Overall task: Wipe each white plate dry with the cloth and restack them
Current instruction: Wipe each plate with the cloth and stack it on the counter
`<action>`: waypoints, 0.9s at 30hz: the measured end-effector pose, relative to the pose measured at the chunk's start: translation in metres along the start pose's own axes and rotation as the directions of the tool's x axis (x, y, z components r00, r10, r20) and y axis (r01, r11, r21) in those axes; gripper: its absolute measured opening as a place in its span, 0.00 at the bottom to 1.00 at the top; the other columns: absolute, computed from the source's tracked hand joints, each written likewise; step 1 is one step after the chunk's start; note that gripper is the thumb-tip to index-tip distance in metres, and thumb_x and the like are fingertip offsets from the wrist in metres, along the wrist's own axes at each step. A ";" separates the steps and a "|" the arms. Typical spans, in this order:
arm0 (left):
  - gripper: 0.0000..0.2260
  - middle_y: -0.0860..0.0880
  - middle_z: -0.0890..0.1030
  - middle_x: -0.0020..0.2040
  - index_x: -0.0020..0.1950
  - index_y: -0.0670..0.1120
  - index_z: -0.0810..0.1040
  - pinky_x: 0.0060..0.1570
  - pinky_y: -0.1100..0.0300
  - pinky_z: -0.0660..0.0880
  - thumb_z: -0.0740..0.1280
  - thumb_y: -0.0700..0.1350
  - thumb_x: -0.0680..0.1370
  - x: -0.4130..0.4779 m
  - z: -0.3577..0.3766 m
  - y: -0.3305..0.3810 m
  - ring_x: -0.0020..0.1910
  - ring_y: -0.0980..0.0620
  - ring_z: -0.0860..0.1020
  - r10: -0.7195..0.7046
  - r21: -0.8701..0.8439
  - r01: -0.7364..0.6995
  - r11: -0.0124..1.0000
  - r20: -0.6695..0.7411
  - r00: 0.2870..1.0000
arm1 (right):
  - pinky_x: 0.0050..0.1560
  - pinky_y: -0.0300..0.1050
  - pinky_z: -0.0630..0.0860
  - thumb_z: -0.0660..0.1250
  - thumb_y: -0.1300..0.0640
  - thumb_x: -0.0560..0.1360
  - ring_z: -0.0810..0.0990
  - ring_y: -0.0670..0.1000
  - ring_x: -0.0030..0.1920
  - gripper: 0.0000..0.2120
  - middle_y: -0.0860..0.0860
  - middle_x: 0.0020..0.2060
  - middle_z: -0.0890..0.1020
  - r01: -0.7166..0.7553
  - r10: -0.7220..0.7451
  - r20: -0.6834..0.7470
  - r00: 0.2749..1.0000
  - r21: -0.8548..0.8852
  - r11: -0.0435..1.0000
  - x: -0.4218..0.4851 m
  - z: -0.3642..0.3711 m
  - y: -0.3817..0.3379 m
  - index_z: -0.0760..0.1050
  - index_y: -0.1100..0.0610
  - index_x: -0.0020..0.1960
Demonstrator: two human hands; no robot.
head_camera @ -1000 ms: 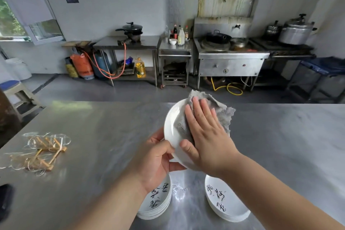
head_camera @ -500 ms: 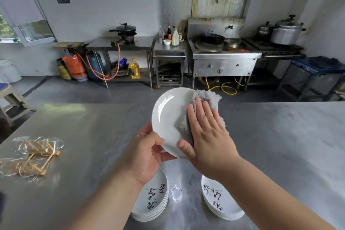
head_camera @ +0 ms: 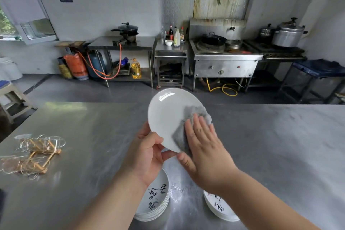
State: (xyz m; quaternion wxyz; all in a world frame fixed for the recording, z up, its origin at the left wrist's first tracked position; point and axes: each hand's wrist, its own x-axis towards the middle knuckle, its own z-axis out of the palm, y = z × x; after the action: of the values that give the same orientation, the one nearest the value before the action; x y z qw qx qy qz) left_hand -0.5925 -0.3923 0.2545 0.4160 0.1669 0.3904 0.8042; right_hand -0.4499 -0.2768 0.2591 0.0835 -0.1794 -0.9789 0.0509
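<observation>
A white plate (head_camera: 166, 115) is held tilted above the steel table, its plain underside facing me. My left hand (head_camera: 147, 157) grips its lower rim, thumb on the near face. My right hand (head_camera: 203, 147) lies flat with straight fingers, pressing a grey cloth (head_camera: 188, 117) against the plate's lower right part. Below the hands, a stack of white plates with black writing (head_camera: 155, 201) sits on the left and a smaller stack of such plates (head_camera: 218, 209) on the right, both partly hidden by my forearms.
The steel table (head_camera: 270, 155) spreads wide around the stacks. A bundle of clear-wrapped wooden pieces (head_camera: 35, 155) lies at the left. Water drops (head_camera: 177, 190) glisten between the stacks. Stoves, pots and gas cylinders stand along the far wall.
The plate has turned to show more of its face and sits higher in view. My right hand and the cloth slid down toward the plate's lower right edge.
</observation>
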 end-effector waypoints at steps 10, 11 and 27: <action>0.26 0.39 0.86 0.54 0.61 0.50 0.86 0.42 0.42 0.84 0.62 0.34 0.68 -0.008 -0.002 -0.014 0.48 0.42 0.85 -0.139 0.157 0.130 0.979 0.046 0.989 | 0.81 0.56 0.39 0.30 0.26 0.75 0.28 0.53 0.81 0.46 0.52 0.81 0.31 -0.073 0.072 0.014 0.997 0.097 0.993 0.012 0.007 0.026 0.35 0.53 0.84; 0.27 0.38 0.85 0.54 0.63 0.50 0.85 0.44 0.41 0.84 0.62 0.34 0.68 -0.010 0.001 -0.015 0.48 0.42 0.84 -0.167 0.189 0.149 0.971 0.081 0.983 | 0.81 0.57 0.39 0.31 0.26 0.75 0.28 0.53 0.81 0.45 0.51 0.82 0.31 -0.063 0.065 -0.013 0.998 0.117 0.991 0.017 0.002 0.028 0.36 0.53 0.84; 0.25 0.40 0.85 0.49 0.58 0.49 0.87 0.40 0.44 0.83 0.61 0.34 0.67 -0.011 0.000 -0.005 0.43 0.44 0.84 -0.194 0.196 0.171 0.966 0.107 0.975 | 0.82 0.61 0.45 0.31 0.26 0.78 0.35 0.57 0.83 0.46 0.54 0.84 0.40 0.027 -0.036 -0.127 0.991 -0.071 0.997 0.033 -0.008 0.039 0.43 0.55 0.85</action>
State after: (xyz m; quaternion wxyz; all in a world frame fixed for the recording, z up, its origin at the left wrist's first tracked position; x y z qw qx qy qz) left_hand -0.5833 -0.3989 0.2510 0.4946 0.2183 0.4508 0.7103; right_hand -0.4659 -0.2284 0.2669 0.1408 -0.1694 -0.9754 0.0039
